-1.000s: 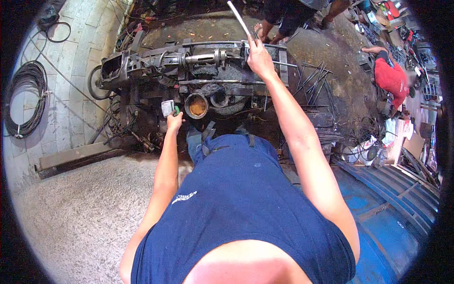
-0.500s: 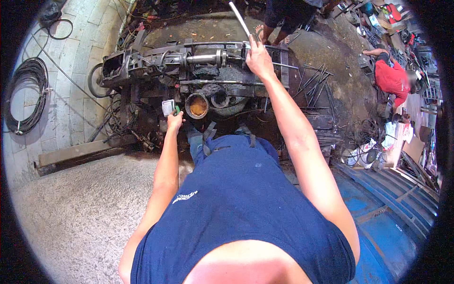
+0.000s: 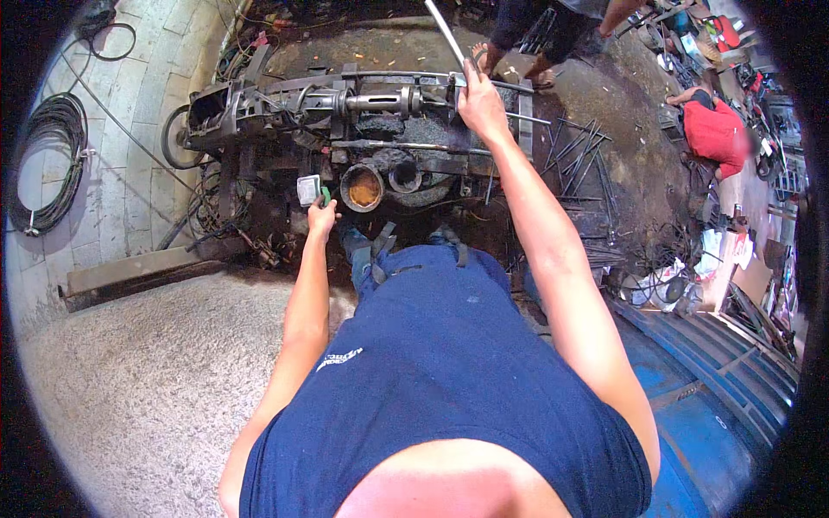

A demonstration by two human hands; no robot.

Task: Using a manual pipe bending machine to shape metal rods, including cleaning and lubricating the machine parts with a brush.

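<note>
My left hand (image 3: 323, 216) is closed around a green handle (image 3: 325, 198) beside a small pale grey box (image 3: 308, 190) at the machine's near side. My right arm reaches forward over the machine's right end. There my right hand (image 3: 482, 110) is closed at the lower end of a pale metal rod (image 3: 444, 31), which slants up and to the left. Between and beyond my hands lies a dark, greasy machine (image 3: 259, 112). Along it runs a shiny shaft (image 3: 406, 100) with a dark slot. A round can (image 3: 361, 188) with orange-brown contents stands near my left hand.
A co-worker's bare legs (image 3: 527, 65) stand just beyond the machine's right end. Another person in red (image 3: 715, 134) bends low at the far right. Thin dark rods (image 3: 580, 155) lie on the floor. A cable coil (image 3: 52, 164) hangs on the left wall; blue metal sheeting (image 3: 691, 423) is lower right.
The slot in the shaft now shows, so the shaft has turned. The view has shifted slightly. Both hands keep their holds, and the person in red has shifted posture a little.
</note>
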